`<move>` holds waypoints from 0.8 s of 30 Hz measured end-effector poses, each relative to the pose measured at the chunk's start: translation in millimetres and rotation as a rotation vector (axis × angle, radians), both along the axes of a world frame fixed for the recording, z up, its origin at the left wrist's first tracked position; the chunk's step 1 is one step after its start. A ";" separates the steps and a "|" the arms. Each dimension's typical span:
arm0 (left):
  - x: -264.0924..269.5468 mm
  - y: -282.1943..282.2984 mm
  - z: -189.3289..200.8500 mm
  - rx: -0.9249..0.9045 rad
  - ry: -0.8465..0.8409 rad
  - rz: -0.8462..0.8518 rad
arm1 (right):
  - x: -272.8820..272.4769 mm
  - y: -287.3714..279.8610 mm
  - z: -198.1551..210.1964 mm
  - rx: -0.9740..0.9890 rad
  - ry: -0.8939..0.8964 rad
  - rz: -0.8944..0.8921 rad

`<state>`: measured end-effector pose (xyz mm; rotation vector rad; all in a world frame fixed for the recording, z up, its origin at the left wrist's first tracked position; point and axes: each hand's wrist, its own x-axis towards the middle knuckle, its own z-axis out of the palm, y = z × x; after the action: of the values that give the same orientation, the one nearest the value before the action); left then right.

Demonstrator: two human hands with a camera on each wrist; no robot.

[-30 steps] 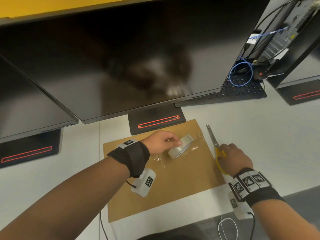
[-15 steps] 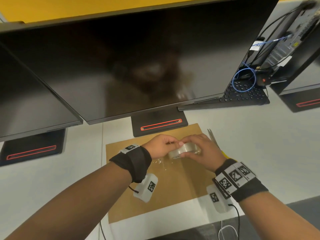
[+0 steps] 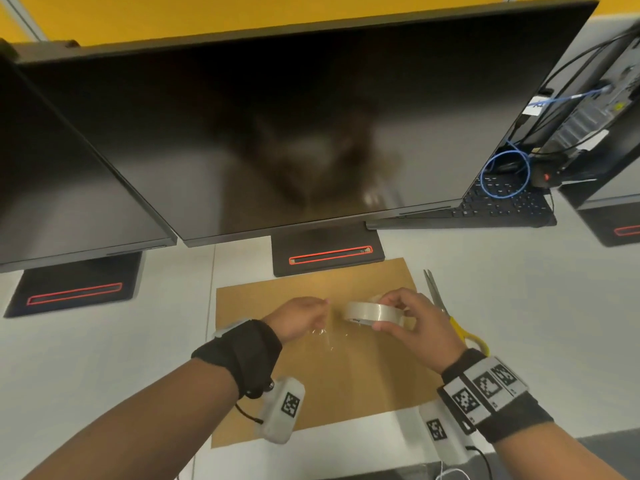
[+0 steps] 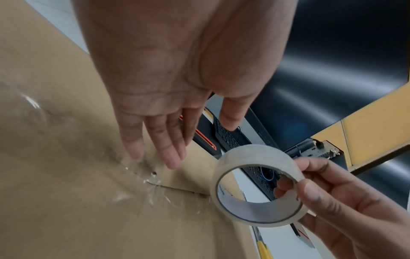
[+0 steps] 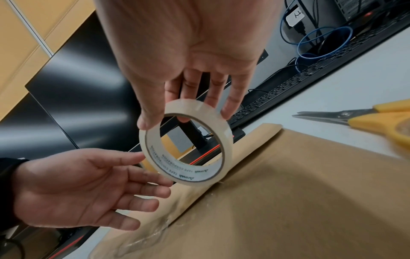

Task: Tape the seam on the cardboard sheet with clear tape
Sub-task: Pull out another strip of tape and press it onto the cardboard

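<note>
A brown cardboard sheet lies flat on the white desk, with wrinkled clear tape shining over its seam. My right hand pinches a roll of clear tape between thumb and fingers and holds it upright just above the sheet. The left wrist view shows the roll at the lower right. My left hand hovers open left of the roll, fingers straight and tips close over the taped seam. In the right wrist view its palm faces the roll.
Yellow-handled scissors lie closed on the desk just right of the cardboard, behind my right hand. A monitor stand base touches the sheet's far edge, with big dark monitors above. A black keyboard and blue cable sit at the far right.
My right hand left the scissors, came across to the roll and took hold of it. My left hand let go of the roll and drew slightly left, fingers now spread.
</note>
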<state>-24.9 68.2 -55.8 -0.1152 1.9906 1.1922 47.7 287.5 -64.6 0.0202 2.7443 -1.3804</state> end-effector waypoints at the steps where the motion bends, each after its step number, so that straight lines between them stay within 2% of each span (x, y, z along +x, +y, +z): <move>1: 0.8 1.9 1.1 0.038 -0.030 0.021 | 0.0 -0.4 1.2 -0.002 0.003 0.001; 4: 0.8 5.0 2.2 0.114 -0.078 0.040 | -0.1 -1.3 4.8 -0.013 0.014 0.011; 10: 0.8 11.3 -3.3 0.133 -0.050 -0.008 | 2.1 -1.8 6.7 0.010 0.028 0.045; 17: 0.0 17.3 -15.8 0.187 -0.056 0.051 | 3.5 6.5 4.7 -0.036 0.035 0.030; 24: -0.7 25.9 -14.6 0.124 0.128 0.035 | 5.6 5.5 11.1 -0.012 0.006 0.110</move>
<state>-25.6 94.2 -70.4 -0.0111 2.0248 1.3725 53.4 293.0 -53.5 -0.1336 2.6967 -1.3697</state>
